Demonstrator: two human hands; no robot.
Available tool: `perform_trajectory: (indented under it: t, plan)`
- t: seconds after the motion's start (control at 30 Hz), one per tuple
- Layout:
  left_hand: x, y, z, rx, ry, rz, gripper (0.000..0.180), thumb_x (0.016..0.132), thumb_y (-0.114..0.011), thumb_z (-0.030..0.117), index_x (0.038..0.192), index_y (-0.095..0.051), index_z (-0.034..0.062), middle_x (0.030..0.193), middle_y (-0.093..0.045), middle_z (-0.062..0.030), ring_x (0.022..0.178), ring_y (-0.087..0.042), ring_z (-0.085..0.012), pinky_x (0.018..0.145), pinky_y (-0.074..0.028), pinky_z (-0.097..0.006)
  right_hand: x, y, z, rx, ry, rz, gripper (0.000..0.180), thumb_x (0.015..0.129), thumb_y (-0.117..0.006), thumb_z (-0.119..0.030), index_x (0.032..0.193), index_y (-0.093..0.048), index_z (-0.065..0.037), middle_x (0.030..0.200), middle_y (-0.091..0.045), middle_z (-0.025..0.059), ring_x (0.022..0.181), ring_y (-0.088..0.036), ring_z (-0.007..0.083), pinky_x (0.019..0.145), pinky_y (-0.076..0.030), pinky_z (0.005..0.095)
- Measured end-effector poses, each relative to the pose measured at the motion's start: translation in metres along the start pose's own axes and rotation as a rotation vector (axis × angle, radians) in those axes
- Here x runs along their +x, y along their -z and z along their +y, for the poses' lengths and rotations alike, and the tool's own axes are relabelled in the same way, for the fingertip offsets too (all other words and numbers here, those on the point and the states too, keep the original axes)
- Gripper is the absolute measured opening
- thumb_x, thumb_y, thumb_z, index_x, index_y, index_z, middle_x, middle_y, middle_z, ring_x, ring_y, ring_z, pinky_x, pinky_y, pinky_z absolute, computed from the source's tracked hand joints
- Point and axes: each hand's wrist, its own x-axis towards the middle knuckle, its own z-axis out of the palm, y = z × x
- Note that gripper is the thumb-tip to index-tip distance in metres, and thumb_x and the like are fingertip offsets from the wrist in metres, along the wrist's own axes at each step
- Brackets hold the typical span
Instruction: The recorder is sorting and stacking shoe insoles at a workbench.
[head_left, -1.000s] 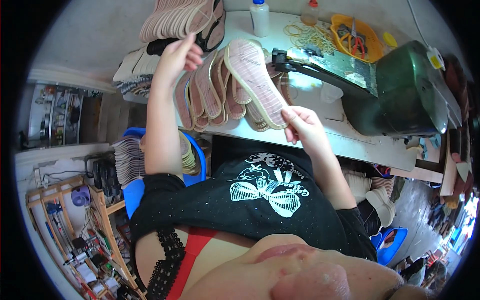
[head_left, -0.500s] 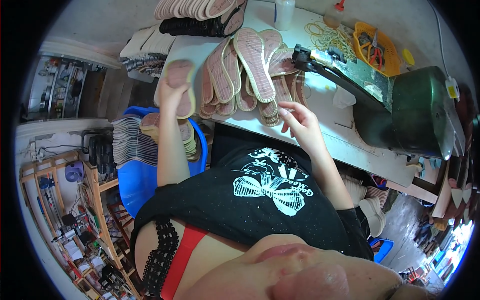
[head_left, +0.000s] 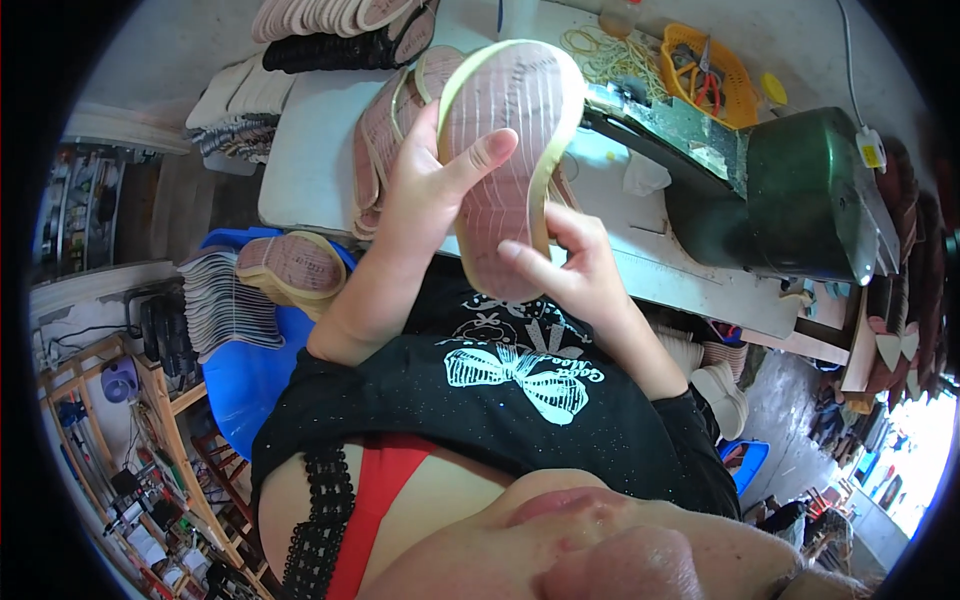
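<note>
Both hands now grip one pink shoe sole point(head_left: 505, 160) with a yellow rim: left hand point(head_left: 425, 195) closed round its side, right hand point(head_left: 575, 270) pinching its lower end. A second ago it lay in the stack point(head_left: 385, 140) on the worktop point(head_left: 310, 150); now it's lifted above that stack, close to the green machine point(head_left: 800, 195), with free room toward the body.

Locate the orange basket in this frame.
In the head view, the orange basket sits at the upper right on the white worktable, behind the green machine and beside loose rubber bands.
</note>
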Motion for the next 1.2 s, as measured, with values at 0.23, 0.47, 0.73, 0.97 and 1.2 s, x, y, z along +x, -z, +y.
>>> perform_trajectory:
  t: [0.23,0.47,0.73,0.97,1.2]
  plan:
    - [-0.004,-0.013,-0.008,-0.347,0.418,-0.25,0.045,0.086,-0.064,0.017,0.122,-0.047,-0.0051,0.105,-0.061,-0.0081,0.09,-0.06,-0.0097,0.08,-0.048,-0.022,-0.003,0.008,0.024,0.785,0.054,-0.067,0.028,0.091,-0.059,-0.025,0.093,-0.06,0.004,0.085,-0.064,0.0116,0.073,-0.061,0.0167,0.066,-0.051,0.0288]
    - [0.0,-0.014,-0.011,0.195,0.024,-0.182,0.052,0.079,-0.071,0.017,0.12,-0.046,-0.0043,0.105,-0.06,-0.0105,0.096,-0.058,-0.0137,0.083,-0.048,-0.029,0.005,0.027,0.004,0.494,-0.095,0.041,0.019,0.082,-0.067,-0.006,0.097,-0.062,0.004,0.087,-0.067,0.0098,0.075,-0.064,0.014,0.063,-0.055,0.026]
    - [0.008,-0.013,-0.012,0.339,0.011,-0.251,0.062,0.071,-0.078,0.013,0.12,-0.045,-0.0052,0.105,-0.06,-0.0114,0.097,-0.059,-0.0162,0.086,-0.048,-0.03,0.003,0.028,-0.022,0.178,-0.165,0.107,0.018,0.085,-0.064,-0.007,0.1,-0.062,0.004,0.09,-0.067,0.0086,0.08,-0.064,0.0113,0.068,-0.055,0.0251]
    - [0.004,-0.019,-0.024,-0.086,0.259,-0.248,0.066,0.067,-0.081,0.013,0.12,-0.045,-0.0047,0.106,-0.06,-0.011,0.095,-0.06,-0.0153,0.087,-0.047,-0.028,0.004,0.037,0.007,0.524,-0.064,-0.041,0.022,0.08,-0.069,-0.004,0.098,-0.061,0.006,0.086,-0.067,0.0105,0.075,-0.065,0.0151,0.068,-0.055,0.0263]
    - [0.015,-0.024,-0.037,0.496,-0.183,-0.001,0.058,0.073,-0.077,0.023,0.114,-0.048,-0.0061,0.1,-0.062,-0.0116,0.093,-0.06,-0.0156,0.08,-0.048,-0.029,0.017,0.035,0.006,0.127,-0.18,0.134,0.016,0.087,-0.061,-0.011,0.087,-0.067,0.003,0.073,-0.064,0.0024,0.064,-0.057,0.0048,0.055,-0.048,0.0201]
